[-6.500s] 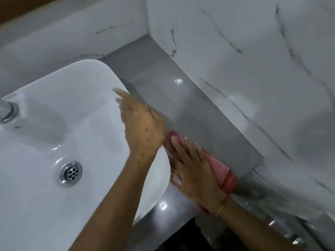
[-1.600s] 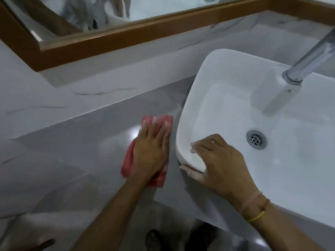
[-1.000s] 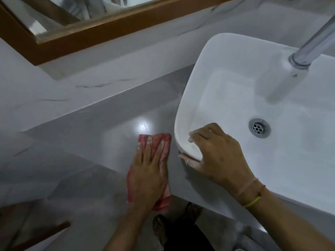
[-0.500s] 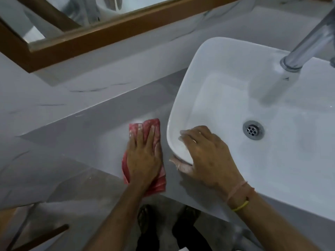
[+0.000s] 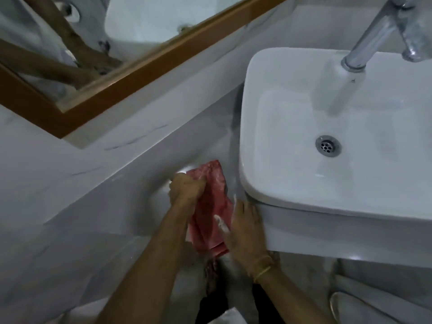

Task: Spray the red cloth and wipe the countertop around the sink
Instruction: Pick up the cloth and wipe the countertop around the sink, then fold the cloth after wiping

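Observation:
The red cloth (image 5: 210, 206) is stretched lengthwise over the grey countertop (image 5: 145, 199), just left of the white sink (image 5: 268, 118). My left hand (image 5: 185, 187) is a fist gripping the cloth's far end. My right hand (image 5: 243, 228) holds the cloth's near end at the counter's front edge, below the sink's near left corner. The frame is motion-blurred. No spray bottle is in view.
A chrome faucet (image 5: 371, 40) reaches over the sink from the upper right; the drain (image 5: 328, 146) sits mid-basin. A wood-framed mirror (image 5: 140, 64) hangs on the marbled wall behind. My feet show on the floor under the counter edge.
My right hand left the sink's rim and took hold of the cloth's near end. My left hand went from flat on the cloth to gripping its far end.

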`<state>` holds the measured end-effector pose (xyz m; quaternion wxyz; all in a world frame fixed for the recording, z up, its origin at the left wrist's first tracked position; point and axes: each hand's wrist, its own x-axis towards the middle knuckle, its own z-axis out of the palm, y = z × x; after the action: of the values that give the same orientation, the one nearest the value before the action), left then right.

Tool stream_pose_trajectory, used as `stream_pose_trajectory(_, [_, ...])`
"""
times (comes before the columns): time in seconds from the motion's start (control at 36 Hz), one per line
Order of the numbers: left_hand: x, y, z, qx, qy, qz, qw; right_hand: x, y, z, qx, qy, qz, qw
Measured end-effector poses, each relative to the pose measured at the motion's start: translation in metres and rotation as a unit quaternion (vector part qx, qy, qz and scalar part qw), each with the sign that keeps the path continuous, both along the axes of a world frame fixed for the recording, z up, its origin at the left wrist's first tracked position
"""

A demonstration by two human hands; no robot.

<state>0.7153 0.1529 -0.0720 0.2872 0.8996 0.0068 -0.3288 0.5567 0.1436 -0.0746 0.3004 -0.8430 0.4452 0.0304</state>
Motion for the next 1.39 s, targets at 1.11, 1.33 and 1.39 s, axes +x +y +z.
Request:
stream_pose_trajectory(1.11, [-0.305, -0.049, 0.106, -0.215, 0.292, -0.502, 0.785, -0.326, 0.083, 0.053, 0.219, -0.370, -0.543, 0.722])
stream_pose_trajectory(1.33, [-0.510, -0.084, 0.128, -0.222, 0.257, -0.679, 0.650, -0.451, 0.109, 0.081, 0.109, -0.443, -0.687, 0.565])
stream_pose_trajectory(1.39, [-0.550, -0.095, 0.140, -0.233, 0.226, -0.710, 0.625, -0.474, 0.106, 0.092, 0.093, -0.477, -0.689, 0.537])
